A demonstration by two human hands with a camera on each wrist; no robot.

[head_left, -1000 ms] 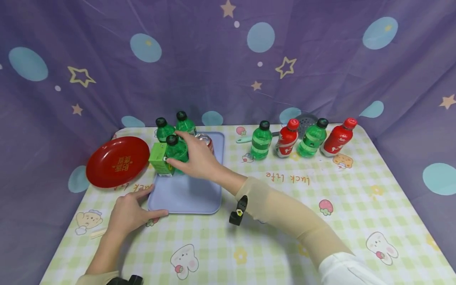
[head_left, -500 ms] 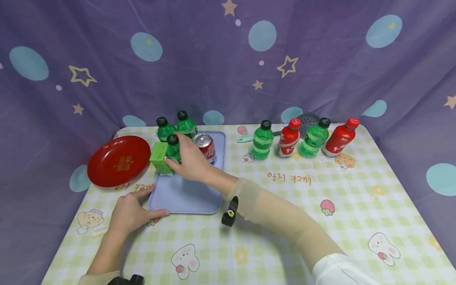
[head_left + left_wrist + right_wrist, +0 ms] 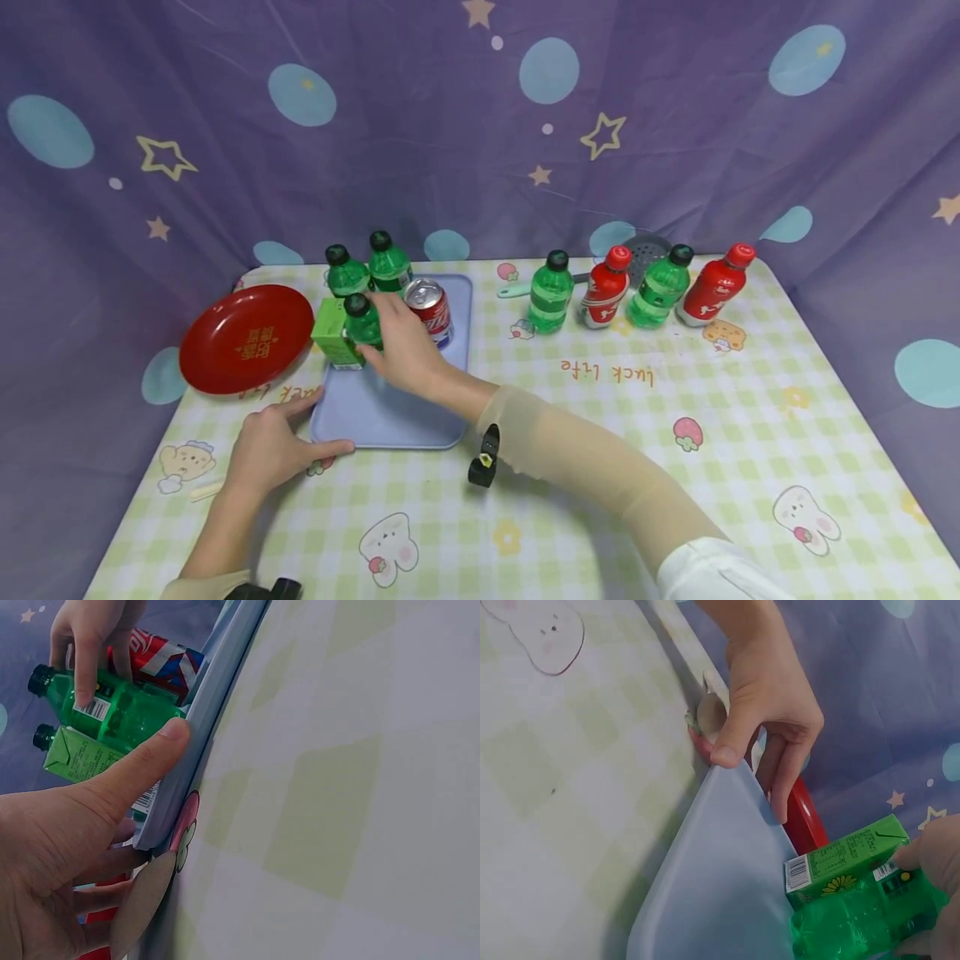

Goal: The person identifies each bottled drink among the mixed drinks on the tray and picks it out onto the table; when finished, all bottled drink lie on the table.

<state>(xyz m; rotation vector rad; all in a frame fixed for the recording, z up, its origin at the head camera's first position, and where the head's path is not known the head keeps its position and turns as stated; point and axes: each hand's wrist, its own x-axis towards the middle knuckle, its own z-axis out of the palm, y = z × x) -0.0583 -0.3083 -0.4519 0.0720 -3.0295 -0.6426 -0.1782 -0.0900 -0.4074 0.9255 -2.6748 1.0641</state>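
My right hand [image 3: 408, 348] grips a green soda bottle [image 3: 362, 321] with a black cap. It stands on the blue-grey tray [image 3: 397, 417], right beside a green juice box [image 3: 339, 335]. A red, silver and blue soda can [image 3: 430, 314] stands on the tray just behind that hand. Two more green bottles [image 3: 347, 272] are at the tray's far left. At the near left corner, my left hand [image 3: 268, 450] touches the tray, thumb and fingers spread along its two edges. In the left wrist view the left thumb [image 3: 142, 761] lies straight against the rim.
A red plate [image 3: 247, 340] lies left of the tray. To the right, two green bottles [image 3: 551, 296] and two red bottles [image 3: 606, 292] stand in a row, with a grey slotted utensil [image 3: 645, 254] behind them. A checkered cloth covers the table [image 3: 600, 467].
My right hand has shifted slightly left and lower with the green bottle, bringing it down next to the juice box. The soda can shows more fully. The left hand stays at the tray corner.
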